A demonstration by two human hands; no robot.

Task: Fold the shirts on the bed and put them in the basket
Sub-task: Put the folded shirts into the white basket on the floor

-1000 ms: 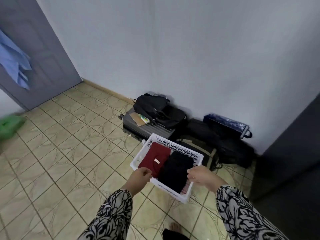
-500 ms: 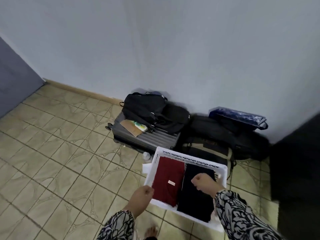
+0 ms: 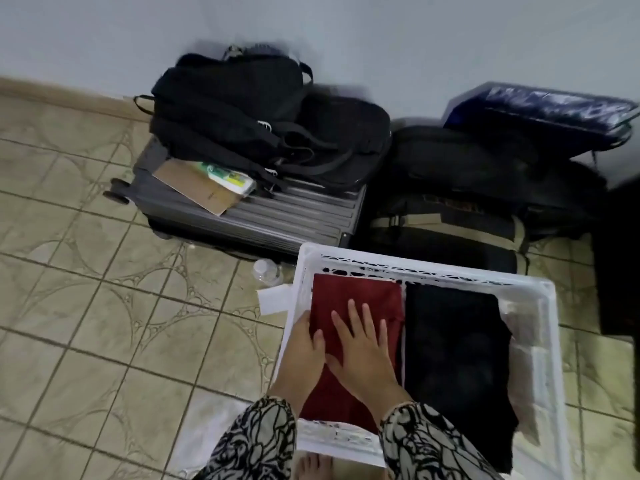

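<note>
A white plastic basket [image 3: 540, 296] sits on the tiled floor in front of me. Inside it lie a folded dark red shirt [image 3: 356, 292] on the left and a folded black shirt [image 3: 453, 344] on the right, side by side. My right hand [image 3: 363, 348] lies flat on the red shirt with fingers straight and spread. My left hand [image 3: 301, 355] is at the red shirt's left edge, by the basket's left wall, with the thumb on top of the cloth and the fingers hidden beside it.
Just beyond the basket a grey suitcase [image 3: 249, 216] lies flat with black backpacks [image 3: 242, 109], cardboard and a small packet on it. More dark bags [image 3: 467, 188] and a blue bag [image 3: 554, 109] stand against the wall. A plastic bottle [image 3: 266, 271] lies by the basket. My bare foot [image 3: 311, 465] shows below.
The basket has come down closer to the suitcase and rests on the floor. Both hands left its rim and moved onto the red shirt, the right hand now flat.
</note>
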